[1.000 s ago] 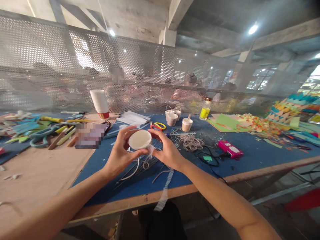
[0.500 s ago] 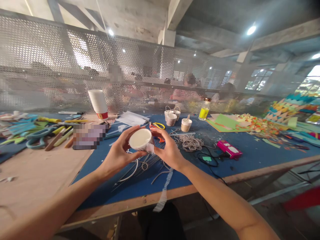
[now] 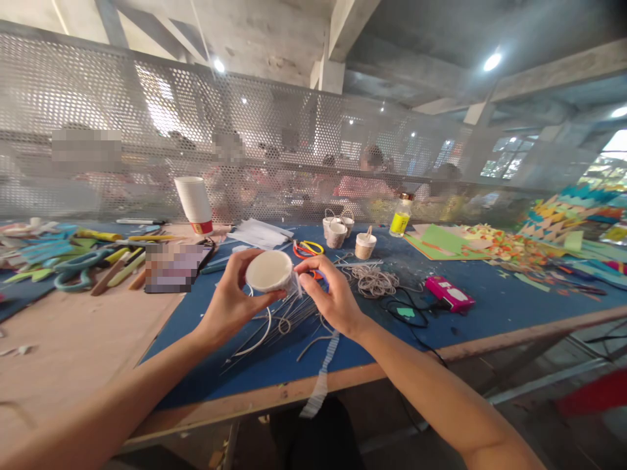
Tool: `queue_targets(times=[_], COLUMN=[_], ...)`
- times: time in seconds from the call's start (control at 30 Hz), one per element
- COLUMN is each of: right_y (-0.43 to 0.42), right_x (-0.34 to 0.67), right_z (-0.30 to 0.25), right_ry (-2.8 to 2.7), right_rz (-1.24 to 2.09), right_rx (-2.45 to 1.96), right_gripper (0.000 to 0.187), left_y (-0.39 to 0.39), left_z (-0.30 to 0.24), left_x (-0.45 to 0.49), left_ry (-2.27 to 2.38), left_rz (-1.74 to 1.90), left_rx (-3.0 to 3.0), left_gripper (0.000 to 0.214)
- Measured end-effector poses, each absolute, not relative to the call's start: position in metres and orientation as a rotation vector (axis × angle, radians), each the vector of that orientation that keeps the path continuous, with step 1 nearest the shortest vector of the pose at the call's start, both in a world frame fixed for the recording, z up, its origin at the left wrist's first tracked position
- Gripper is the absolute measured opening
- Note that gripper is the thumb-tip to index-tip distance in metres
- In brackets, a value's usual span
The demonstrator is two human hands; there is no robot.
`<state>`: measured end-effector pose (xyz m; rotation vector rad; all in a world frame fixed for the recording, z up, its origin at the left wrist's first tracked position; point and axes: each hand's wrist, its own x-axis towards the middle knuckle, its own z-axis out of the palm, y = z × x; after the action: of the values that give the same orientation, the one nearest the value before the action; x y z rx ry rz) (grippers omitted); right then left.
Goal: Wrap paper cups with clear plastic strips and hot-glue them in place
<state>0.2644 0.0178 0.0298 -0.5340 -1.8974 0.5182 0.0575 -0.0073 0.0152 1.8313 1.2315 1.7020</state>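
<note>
A small white paper cup (image 3: 269, 271) is gripped round its side by my left hand (image 3: 230, 303), its round cream-coloured face tilted up toward me. My right hand (image 3: 333, 294) pinches a thin whitish pleated strip (image 3: 296, 286) beside the cup's right side. What looks like the same strip emerges below that hand and hangs over the table's front edge. Beneath the hands lie several thin grey wires (image 3: 289, 320) and a white curved cord (image 3: 264, 333). Scissors with yellow and orange handles (image 3: 308, 249) rest just behind the right hand.
Small cup baskets (image 3: 336, 234), a bottle with a yellow label (image 3: 400, 217) and coiled grey cord (image 3: 376, 281) stand or lie beyond. A pink box (image 3: 449, 293) with a black cable is right; stacked paper cups (image 3: 194, 202) and a phone (image 3: 176, 267) are left. Perforated metal screen (image 3: 294, 156) behind.
My right hand has come off the cup's side and drawn slightly right, pinching the strip. The cup has shifted a little left, held by my left hand alone.
</note>
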Motion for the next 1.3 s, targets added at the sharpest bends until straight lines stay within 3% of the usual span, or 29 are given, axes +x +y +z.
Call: queue_targets(times=[0.17,0.33,0.5,0.83,1.3], right_y=[0.015,0.017,0.015,0.016,0.022], right_x=[0.261,0.260,0.261,0.261,0.260], right_z=[0.028,0.025,0.027,0.030,0.025], right_ry=[-1.890,-1.904,-1.934,-1.768,-1.696], right_rz=[0.509,0.380,0.329,0.650,0.793], right_rx=[-0.549,-0.506,-0.441,-0.587,-0.597], right_gripper=[0.024,0.006,0.005,0.015,0.019], left_y=[-0.009,-0.008,-0.005,-0.007,-0.007], left_z=[0.015,0.014,0.012,0.012,0.012], left_x=[0.060,0.060,0.057,0.056,0.057], left_ry=[1.229,1.271,1.272,1.265,1.226], left_rz=[1.767,1.784,1.765,1.675,1.559], left_rx=[1.877,1.916,1.903,1.913,1.750], left_gripper=[0.073,0.073,0.074,0.073,0.065])
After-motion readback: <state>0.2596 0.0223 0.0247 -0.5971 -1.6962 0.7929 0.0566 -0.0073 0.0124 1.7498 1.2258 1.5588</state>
